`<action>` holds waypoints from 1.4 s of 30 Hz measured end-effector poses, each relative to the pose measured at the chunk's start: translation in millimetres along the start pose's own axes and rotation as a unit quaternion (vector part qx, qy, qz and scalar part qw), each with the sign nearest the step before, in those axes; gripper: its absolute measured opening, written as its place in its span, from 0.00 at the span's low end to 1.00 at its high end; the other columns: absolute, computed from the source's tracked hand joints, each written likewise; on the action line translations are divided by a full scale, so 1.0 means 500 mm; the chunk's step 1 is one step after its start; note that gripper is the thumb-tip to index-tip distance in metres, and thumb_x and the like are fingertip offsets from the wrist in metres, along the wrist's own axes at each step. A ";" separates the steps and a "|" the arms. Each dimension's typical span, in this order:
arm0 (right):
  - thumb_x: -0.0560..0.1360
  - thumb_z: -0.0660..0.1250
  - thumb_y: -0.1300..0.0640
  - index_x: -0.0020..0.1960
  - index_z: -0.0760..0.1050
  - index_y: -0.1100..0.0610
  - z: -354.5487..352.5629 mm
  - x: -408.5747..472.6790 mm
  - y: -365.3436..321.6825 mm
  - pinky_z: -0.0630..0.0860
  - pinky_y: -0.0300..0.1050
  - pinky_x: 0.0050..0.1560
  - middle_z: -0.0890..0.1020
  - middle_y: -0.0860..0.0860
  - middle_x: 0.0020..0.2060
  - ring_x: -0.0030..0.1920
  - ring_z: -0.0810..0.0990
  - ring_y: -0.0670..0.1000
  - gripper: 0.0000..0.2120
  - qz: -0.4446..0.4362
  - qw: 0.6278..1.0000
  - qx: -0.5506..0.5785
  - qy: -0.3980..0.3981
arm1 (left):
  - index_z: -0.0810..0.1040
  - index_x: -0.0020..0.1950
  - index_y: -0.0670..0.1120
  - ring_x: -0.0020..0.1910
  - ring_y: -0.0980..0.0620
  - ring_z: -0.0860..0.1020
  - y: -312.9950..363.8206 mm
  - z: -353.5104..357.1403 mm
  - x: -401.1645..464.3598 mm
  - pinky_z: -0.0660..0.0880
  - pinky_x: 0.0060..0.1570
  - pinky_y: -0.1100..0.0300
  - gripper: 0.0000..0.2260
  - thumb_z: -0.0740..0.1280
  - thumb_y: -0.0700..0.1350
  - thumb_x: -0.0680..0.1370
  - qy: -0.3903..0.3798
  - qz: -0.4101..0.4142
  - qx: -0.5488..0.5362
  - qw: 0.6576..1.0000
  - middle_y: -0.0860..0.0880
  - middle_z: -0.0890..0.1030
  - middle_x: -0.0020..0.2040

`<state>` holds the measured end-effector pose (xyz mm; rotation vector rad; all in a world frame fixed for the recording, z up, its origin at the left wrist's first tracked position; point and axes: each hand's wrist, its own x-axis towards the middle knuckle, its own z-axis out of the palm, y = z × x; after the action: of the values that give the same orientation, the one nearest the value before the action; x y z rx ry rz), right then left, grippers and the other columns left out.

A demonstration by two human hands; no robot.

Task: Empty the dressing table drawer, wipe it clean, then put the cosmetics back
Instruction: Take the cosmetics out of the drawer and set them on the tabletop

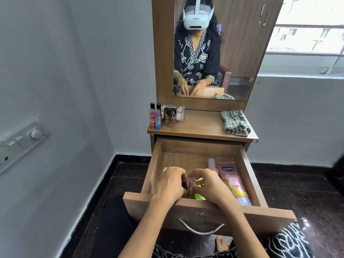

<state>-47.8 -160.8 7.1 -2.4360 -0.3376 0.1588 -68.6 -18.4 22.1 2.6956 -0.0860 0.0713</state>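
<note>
Fingers [183, 178] of both hands grasp small bottles, seemingly upright; pink tube [232, 183] lies lengthwise in drawer [247, 174].

— What's in the open drawer [245, 164]?
— Both hands: left hand [168, 184] curled on something dark, right hand [208, 185] pinching a small bottle [191, 183], beside a pink Vaseline tube [233, 181].
</note>
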 end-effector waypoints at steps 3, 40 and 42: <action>0.70 0.72 0.61 0.53 0.79 0.54 0.000 0.000 -0.001 0.73 0.32 0.43 0.79 0.45 0.47 0.47 0.79 0.46 0.12 -0.001 1.000 -0.010 0.003 | 0.79 0.45 0.53 0.52 0.51 0.75 -0.001 0.001 0.000 0.73 0.41 0.58 0.07 0.74 0.45 0.69 0.003 -0.001 0.004 1.000 0.52 0.81 0.50; 0.74 0.70 0.57 0.48 0.73 0.48 -0.137 0.126 -0.200 0.78 0.34 0.43 0.80 0.43 0.42 0.40 0.81 0.38 0.08 -0.184 0.883 0.335 0.273 | 0.82 0.52 0.44 0.41 0.63 0.78 0.031 -0.190 0.113 0.73 0.42 0.75 0.09 0.71 0.40 0.72 0.335 0.116 -0.330 0.875 0.50 0.80 0.48; 0.74 0.70 0.58 0.49 0.73 0.50 -0.132 0.159 -0.208 0.79 0.37 0.42 0.79 0.42 0.42 0.40 0.80 0.39 0.08 -0.175 0.881 0.332 0.288 | 0.82 0.52 0.44 0.42 0.59 0.78 0.025 -0.191 0.144 0.75 0.44 0.73 0.09 0.71 0.40 0.72 0.366 0.096 -0.327 0.866 0.48 0.80 0.48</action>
<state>20.9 -100.9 121.9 -1.6033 -0.3659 -0.5238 -1.0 7.7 118.1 1.8234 -0.1167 0.9358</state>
